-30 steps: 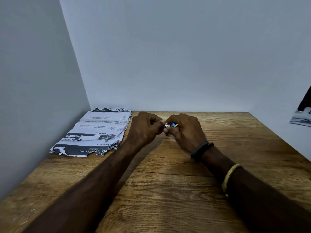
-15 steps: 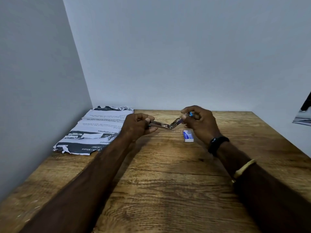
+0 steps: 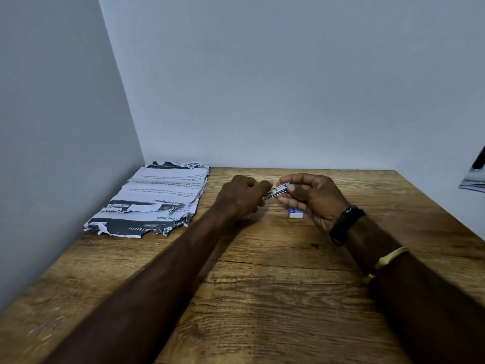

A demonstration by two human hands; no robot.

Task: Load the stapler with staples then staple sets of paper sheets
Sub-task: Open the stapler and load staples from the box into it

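Observation:
A small metal stapler (image 3: 278,190) is held above the wooden table (image 3: 262,298) between both hands. My right hand (image 3: 312,197) pinches its far end between thumb and fingers. My left hand (image 3: 242,197) grips its near end, fingers curled over it, so most of the stapler is hidden. A small blue and white staple box (image 3: 295,212) lies on the table just below my right hand. A stack of printed paper sheets (image 3: 154,199) with torn edges lies at the far left of the table.
Grey walls close the table at the back and the left side. A dark object (image 3: 475,172) shows at the right edge of the view. I wear a black band and a yellow bangle on my right wrist.
The stapler was swung wide open between my hands half a second ago; my hands have since come closer together and it looks folded nearly straight. The staple box stayed in place.

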